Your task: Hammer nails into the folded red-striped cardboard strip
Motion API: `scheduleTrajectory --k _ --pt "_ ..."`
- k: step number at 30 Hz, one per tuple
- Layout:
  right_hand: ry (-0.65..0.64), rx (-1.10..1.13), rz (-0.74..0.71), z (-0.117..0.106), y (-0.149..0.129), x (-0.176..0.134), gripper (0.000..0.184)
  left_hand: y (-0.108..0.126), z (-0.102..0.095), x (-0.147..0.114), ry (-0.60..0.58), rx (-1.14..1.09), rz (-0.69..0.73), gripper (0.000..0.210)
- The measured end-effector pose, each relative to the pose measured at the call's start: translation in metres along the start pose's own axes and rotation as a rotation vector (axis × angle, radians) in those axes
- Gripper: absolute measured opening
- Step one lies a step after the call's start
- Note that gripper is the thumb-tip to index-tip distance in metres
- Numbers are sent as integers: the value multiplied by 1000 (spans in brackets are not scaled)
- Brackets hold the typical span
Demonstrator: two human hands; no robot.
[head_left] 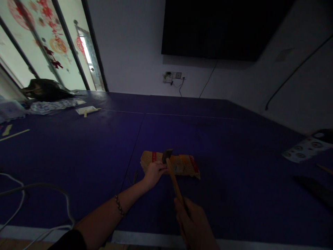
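Observation:
My right hand is closed around the wooden handle of a hammer. The hammer's dark metal head is over the middle of a flattened brown paper packet with red and orange print, which lies on the dark blue tabletop. My left hand rests on the packet's near edge, close beside the hammer head. Its fingers are pinched together, and whatever is between them is hidden. A few thin dark rods lie just left of that hand.
Pale cables loop at the near left. A white tray, a black bag and plastic wrapping sit at the far left. To the right are a white panel with round dials and a dark flat object.

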State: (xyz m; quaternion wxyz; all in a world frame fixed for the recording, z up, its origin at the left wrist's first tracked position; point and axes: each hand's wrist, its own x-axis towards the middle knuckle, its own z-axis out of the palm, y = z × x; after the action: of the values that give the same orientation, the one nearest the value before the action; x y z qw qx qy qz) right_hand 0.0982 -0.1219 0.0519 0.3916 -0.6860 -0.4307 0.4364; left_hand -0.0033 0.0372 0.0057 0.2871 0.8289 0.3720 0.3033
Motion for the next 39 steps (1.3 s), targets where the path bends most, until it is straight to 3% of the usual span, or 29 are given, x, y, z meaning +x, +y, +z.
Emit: scheduleTrajectory --k 10,17,21,27,35,39 --pt "43 -147 -143 -4 0 -7 37 8 -2 -3 4 63 28 17" --pt "52 -137 -45 -1 -1 -7 40 3 2 -3 6 125 58 18" --pt "125 -114 -104 2 -1 -12 38 5 1 -3 2 174 46 18" --pt "61 -156 -83 -2 0 -7 38 8 -1 -4 16 81 60 15" --pt "93 56 -79 -5 -10 -20 40 5 0 -3 10 83 26 9" --pt "60 477 -16 -28 -16 -2 39 7 0 -3 -1 100 -6 6"
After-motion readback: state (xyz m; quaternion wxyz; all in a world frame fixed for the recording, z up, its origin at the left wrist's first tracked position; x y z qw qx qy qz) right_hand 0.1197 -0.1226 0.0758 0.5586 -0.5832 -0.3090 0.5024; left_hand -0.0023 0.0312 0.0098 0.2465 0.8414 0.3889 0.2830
